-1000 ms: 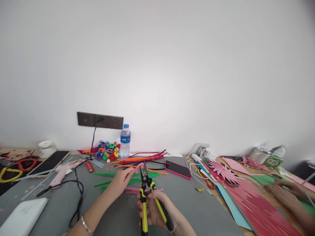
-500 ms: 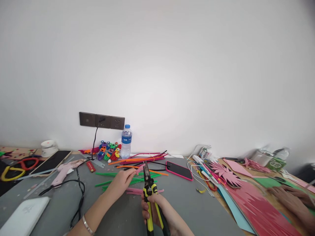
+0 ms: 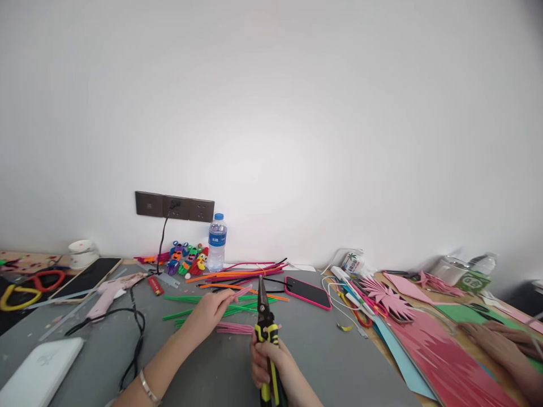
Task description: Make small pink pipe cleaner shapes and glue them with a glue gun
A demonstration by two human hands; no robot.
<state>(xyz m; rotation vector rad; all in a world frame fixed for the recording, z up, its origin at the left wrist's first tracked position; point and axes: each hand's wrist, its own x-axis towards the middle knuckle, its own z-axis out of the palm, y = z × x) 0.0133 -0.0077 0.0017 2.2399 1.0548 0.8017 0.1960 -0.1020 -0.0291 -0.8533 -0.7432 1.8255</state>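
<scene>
My left hand [image 3: 212,314] pinches a short bunch of pink pipe cleaners [image 3: 243,292], whose ends stick out to the right past my fingertips. My right hand [image 3: 274,362] is wrapped round the yellow-and-black handles of a pair of pliers [image 3: 266,316]. The plier jaws point up and away, look closed, and stand just right of the pink ends, apart from them. Beneath my hands lie more pink pipe cleaners [image 3: 233,328] and green pipe cleaners [image 3: 182,299]. Orange pipe cleaners [image 3: 199,278] are spread farther back.
A phone [image 3: 308,293] lies right of the pliers. A water bottle [image 3: 217,246] and small pipe-cleaner figures [image 3: 189,260] stand by the wall. At left are a pink glue gun [image 3: 106,297] with its cord and a white box [image 3: 42,370]. Another person's hands [image 3: 500,345] rest on paper at right.
The pliers in my right hand have moved right, away from the pink pipe cleaners, and their jaws have come together. My left hand has stayed nearly still.
</scene>
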